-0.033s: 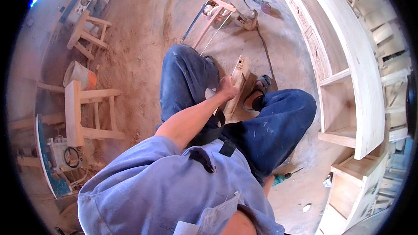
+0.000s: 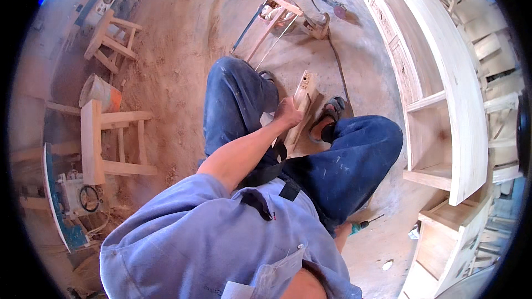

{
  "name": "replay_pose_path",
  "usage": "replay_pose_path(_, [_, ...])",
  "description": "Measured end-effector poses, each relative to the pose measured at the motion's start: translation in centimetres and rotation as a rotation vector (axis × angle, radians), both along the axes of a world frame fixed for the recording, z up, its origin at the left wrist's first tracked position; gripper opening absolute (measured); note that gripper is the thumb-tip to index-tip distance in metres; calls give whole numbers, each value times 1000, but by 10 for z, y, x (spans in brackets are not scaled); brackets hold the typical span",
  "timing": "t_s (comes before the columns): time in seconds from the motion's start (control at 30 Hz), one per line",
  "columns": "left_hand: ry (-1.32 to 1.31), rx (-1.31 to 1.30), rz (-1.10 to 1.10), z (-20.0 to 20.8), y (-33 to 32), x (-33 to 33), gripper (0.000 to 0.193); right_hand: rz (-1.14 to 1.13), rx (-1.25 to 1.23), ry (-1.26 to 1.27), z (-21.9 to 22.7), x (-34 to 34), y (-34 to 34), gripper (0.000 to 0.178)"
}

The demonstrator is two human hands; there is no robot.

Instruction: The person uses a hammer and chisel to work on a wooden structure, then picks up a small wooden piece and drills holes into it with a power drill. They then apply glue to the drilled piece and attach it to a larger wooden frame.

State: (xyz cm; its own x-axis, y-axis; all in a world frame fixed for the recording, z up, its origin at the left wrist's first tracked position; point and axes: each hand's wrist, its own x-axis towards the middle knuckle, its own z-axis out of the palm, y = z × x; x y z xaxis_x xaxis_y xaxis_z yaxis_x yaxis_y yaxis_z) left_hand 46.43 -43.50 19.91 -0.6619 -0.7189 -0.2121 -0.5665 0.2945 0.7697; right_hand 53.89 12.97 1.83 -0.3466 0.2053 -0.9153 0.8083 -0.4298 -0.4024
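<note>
Head view: pale wooden beam (image 2: 306,93), dark hole near one end, curled left fingers (image 2: 295,113) around it; right fingers' (image 2: 346,230) grip unclear.

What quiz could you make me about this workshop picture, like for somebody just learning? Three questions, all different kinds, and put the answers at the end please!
1. Pick one: what is the left hand holding? A) a saw B) a wooden piece C) a cable
2. True or false: the orange-and-white bucket is on the right side of the picture.
3. Fill in the blank: the green tool at the right hand, with a long thin bit, is a ____.

Key:
1. B
2. False; the orange-and-white bucket is on the left side.
3. drill
</note>
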Motion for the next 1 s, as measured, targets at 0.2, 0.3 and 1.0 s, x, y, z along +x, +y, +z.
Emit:
replay_pose_path(0.2, [-148, 78, 89, 34, -10, -23, 39, -34, 16, 339, 88, -168, 13, 22])
replay_pose_path(0.3, [-272, 103, 87, 72, -44, -28, 38, 167, 81, 595, 176, -236, -55, 27])
replay_pose_path(1.0, [241, 225, 331, 181, -320, -8, 43, 1661, 975, 952, 141, -506, -738, 84])
